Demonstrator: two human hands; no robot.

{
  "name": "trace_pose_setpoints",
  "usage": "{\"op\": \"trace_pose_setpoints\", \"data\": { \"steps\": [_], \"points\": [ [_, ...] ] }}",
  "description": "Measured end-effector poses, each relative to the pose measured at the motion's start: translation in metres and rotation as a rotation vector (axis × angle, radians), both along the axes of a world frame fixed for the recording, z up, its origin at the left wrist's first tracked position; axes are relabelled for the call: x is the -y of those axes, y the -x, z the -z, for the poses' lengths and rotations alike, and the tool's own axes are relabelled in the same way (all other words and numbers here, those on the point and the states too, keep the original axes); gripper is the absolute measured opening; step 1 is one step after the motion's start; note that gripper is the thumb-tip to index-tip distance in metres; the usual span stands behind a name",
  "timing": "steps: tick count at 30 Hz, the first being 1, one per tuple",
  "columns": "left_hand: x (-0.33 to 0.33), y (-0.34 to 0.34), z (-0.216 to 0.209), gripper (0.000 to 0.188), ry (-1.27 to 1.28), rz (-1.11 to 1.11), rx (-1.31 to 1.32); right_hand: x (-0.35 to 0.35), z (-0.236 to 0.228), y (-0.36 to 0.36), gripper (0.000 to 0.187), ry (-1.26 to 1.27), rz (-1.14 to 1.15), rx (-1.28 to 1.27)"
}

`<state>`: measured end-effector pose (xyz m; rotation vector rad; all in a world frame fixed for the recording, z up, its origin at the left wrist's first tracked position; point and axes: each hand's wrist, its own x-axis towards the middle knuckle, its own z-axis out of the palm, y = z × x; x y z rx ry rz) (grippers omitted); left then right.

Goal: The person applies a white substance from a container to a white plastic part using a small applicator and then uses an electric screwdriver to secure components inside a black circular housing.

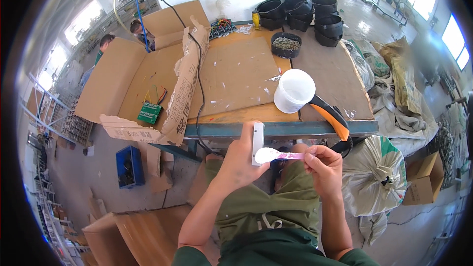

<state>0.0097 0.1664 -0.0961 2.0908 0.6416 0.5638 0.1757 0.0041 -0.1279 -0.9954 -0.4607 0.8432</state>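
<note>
My left hand (237, 165) is closed round a flat, narrow light-grey metal piece (257, 137), held upright over my lap. In my right hand (323, 166) is a pink spoon (291, 156), pinched by its handle. White paste covers the spoon's bowl, which meets the lower part of the metal piece. Just beyond, at the table's front edge, stands a white plastic tub (294, 90). Beside the tub lies a tool with an orange and black handle (331, 119).
On the table are a cardboard sheet (239, 74), a black tray of small parts (286, 45) and stacked black bins (297, 10). An open carton (123, 76) at left holds a green circuit board (149, 112). Sacks (377, 175) stand right; a blue crate (130, 166) sits on the floor.
</note>
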Motion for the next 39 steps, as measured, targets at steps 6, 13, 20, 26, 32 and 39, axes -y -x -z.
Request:
{"op": "trace_pose_setpoints", "data": {
  "steps": [6, 13, 20, 26, 32, 39],
  "points": [
    [0.006, 0.007, -0.01, 0.066, 0.024, 0.024, -0.029, -0.01, 0.001, 0.001, 0.009, 0.014, 0.125, 0.07],
    [0.012, 0.011, -0.01, 0.068, -0.002, 0.077, -0.029, -0.015, -0.004, -0.001, 0.009, -0.003, 0.164, 0.066],
    [0.011, 0.012, -0.001, 0.067, -0.002, 0.059, -0.009, -0.005, 0.006, 0.009, 0.008, 0.063, 0.117, -0.033],
    [0.006, 0.012, 0.0, 0.066, 0.019, 0.016, -0.051, 0.009, 0.009, 0.023, 0.008, 0.121, 0.061, -0.066],
    [0.005, 0.01, 0.002, 0.065, 0.022, 0.014, -0.043, 0.01, 0.006, 0.016, 0.009, 0.004, 0.086, 0.026],
    [0.006, 0.009, 0.002, 0.065, 0.04, 0.021, -0.023, 0.008, 0.001, 0.013, 0.007, 0.007, 0.078, 0.05]
  ]
}}
